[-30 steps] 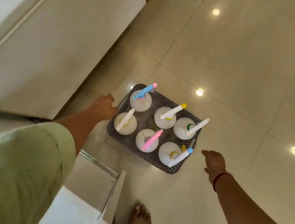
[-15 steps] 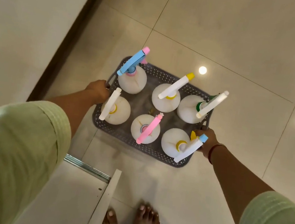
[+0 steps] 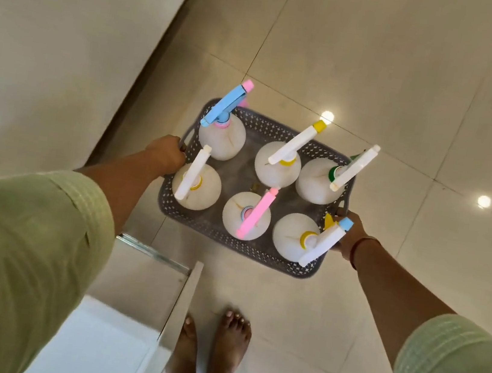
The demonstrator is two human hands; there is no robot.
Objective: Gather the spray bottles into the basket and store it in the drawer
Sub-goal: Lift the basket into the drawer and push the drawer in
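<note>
Now the left hand point(image 3: 165, 153) and right hand point(image 3: 350, 232) clamp opposite ends of the grey basket point(image 3: 224, 240), apparently lifted above the floor point(image 3: 382, 63), six spray bottles point(image 3: 246, 216) upright inside, beside the open drawer point(image 3: 123, 327).

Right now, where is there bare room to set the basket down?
Bare floor tiles beyond and right of the basket, and the open drawer near the feet. The basket itself is crowded with six spray bottles.

Grey perforated plastic basket point(image 3: 232, 241), matt finish. Six spray bottles point(image 3: 246, 216) in smooth white translucent plastic, with glossy coloured plastic trigger heads. Polished, highly reflective floor tiles point(image 3: 382, 63); smooth white laminate drawer point(image 3: 126, 311) with bright metal rail; pale green ribbed cloth sleeves point(image 3: 24, 250).
</note>
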